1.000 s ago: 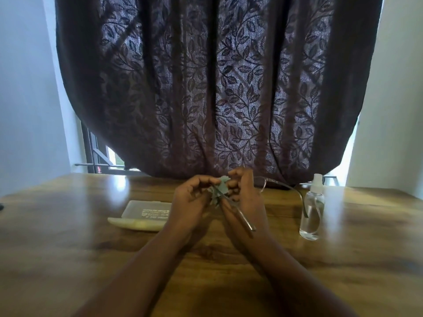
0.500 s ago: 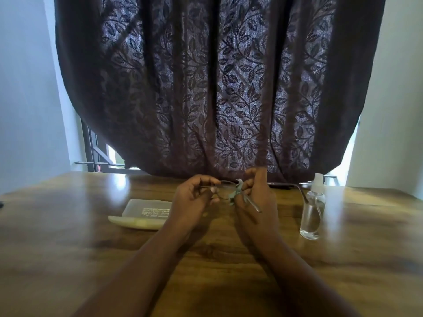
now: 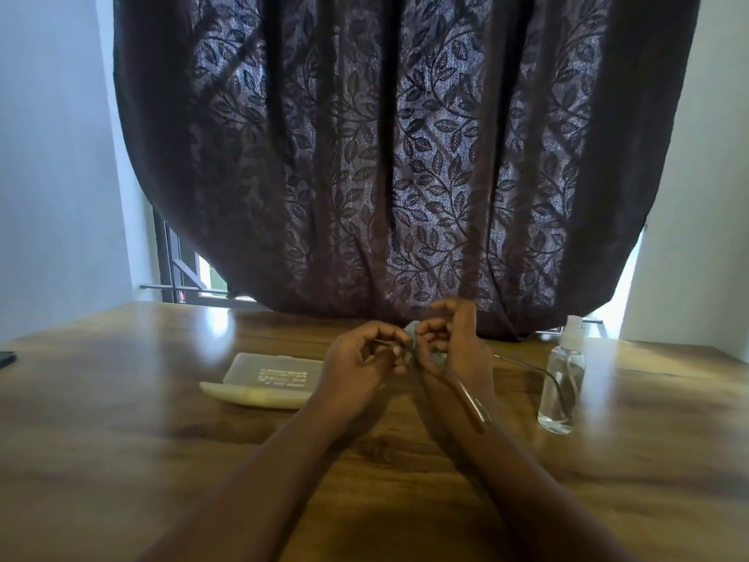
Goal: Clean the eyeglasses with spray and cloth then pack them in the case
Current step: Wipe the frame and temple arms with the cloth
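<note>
Both my hands are raised together over the middle of the wooden table [image 3: 121, 440]. My left hand [image 3: 360, 358] pinches the front of the thin-framed eyeglasses [image 3: 466, 389], whose one temple arm runs down across my right wrist while the other curves off toward the bottle. My right hand [image 3: 454, 342] pinches a small pale green cloth [image 3: 411, 329] against the frame; most of the cloth and the lenses are hidden by my fingers. A translucent eyeglass case [image 3: 267, 377] lies open to the left of my hands. A clear spray bottle [image 3: 561, 383] stands upright to the right.
A dark leaf-patterned curtain [image 3: 405, 156] hangs right behind the table's far edge. A window frame [image 3: 174, 273] shows at its lower left. A dark object [image 3: 6, 358] peeks in at the table's left edge.
The glasses have turned in my hands: the near temple arm now points down along my right wrist. My right hand has shifted on the cloth near the frame's middle.
</note>
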